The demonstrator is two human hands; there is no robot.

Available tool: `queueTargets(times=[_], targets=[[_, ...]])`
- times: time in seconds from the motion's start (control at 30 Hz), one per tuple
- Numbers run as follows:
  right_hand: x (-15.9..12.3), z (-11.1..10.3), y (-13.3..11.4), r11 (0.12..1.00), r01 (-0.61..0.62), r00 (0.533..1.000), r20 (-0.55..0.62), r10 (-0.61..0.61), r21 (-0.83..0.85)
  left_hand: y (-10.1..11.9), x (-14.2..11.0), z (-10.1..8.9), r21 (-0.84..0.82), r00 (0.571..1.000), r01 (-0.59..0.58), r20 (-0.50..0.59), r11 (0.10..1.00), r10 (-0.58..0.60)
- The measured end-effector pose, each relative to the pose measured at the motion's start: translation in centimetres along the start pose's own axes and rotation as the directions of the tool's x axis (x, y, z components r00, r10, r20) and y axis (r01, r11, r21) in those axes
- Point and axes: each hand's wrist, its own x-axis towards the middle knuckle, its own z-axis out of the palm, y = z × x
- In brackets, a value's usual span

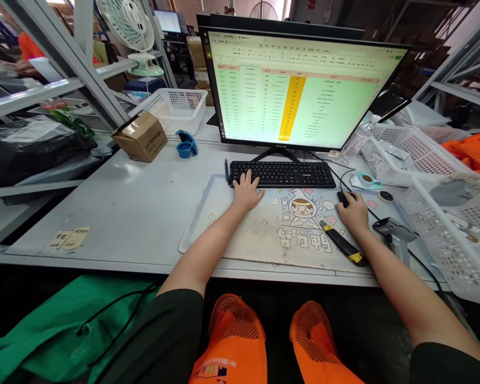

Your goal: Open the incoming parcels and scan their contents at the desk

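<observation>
Knife: a black-and-yellow cutter (343, 245) lies on the mat (256, 237).
Mouse: the right hand (354, 214) curls around the black mouse (342, 199).
Keyboard: the left hand (247, 193), fingers spread, rests at its left end (292, 173); a keystroke would call for light fingertip pressure.
Monitor: a spreadsheet fills the screen (260, 106).

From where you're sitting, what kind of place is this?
Probably a packing desk in a warehouse: there's a barcode scanner, a small cardboard box and a big monitor showing a spreadsheet.

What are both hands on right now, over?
Left hand: fingers on keyboard, left end. Right hand: on mouse. Box cutter on mat, between forearms.
</observation>
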Motion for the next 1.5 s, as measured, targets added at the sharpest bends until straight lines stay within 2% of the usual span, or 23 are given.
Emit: queueTargets(times=[0.33, 0.43, 0.53, 0.77, 0.87, 0.97, 1.03, 1.13, 1.27, 1.37, 1.5], targets=[[0.0, -0.1, -0.1, 1.000, -0.008, 1.000, 0.016, 0.008, -0.006, -0.3, -0.3, -0.1, -0.039, 0.999, -0.022, -0.049, 0.999, 0.020], [0.1, -0.2, -0.2, 1.000, -0.022, 0.999, 0.038, 0.023, -0.019, 0.2, 0.2, -0.2, -0.042, 0.995, -0.089, -0.054, 0.995, 0.086], [0.1, -0.5, -0.6, 0.999, -0.030, 0.998, 0.055, 0.032, -0.035, 2.4, 2.0, 0.0, -0.070, 0.987, -0.157, -0.058, 0.985, 0.153], [0.3, -1.2, -1.6, 0.997, -0.079, 0.993, 0.087, 0.080, -0.016, 10.8, 7.8, 1.9, -0.149, 0.947, -0.311, 0.034, 0.938, 0.320], [0.2, -1.1, -1.7, 0.997, -0.081, 0.994, 0.074, 0.081, -0.003, 12.9, 9.5, 2.4, -0.153, 0.952, -0.294, 0.037, 0.943, 0.303], [0.2, -0.8, -1.5, 0.997, -0.074, 0.995, 0.061, 0.074, 0.008, 13.9, 10.3, 2.6, -0.141, 0.968, -0.238, 0.042, 0.961, 0.246], [0.2, -0.6, -1.3, 0.997, -0.071, 0.996, 0.051, 0.070, 0.008, 14.1, 10.2, 2.5, -0.133, 0.971, -0.228, 0.039, 0.965, 0.235], [0.2, -0.5, -1.1, 0.998, -0.068, 0.996, 0.056, 0.068, 0.001, 13.7, 8.6, 2.1, -0.122, 0.966, -0.250, 0.030, 0.961, 0.255], [0.1, -0.4, -1.0, 0.998, -0.069, 0.995, 0.076, 0.069, -0.005, 11.9, 5.1, 1.4, -0.107, 0.949, -0.306, 0.046, 0.946, 0.312], [0.1, -0.4, -1.0, 0.997, -0.079, 0.995, 0.067, 0.078, 0.008, 10.4, 3.3, 1.0, -0.083, 0.951, -0.293, 0.075, 0.953, 0.299], [0.1, -0.6, -1.3, 0.994, -0.104, 0.992, 0.067, 0.104, 0.008, 9.4, 3.2, 1.1, -0.059, 0.963, -0.244, 0.100, 0.968, 0.249]])
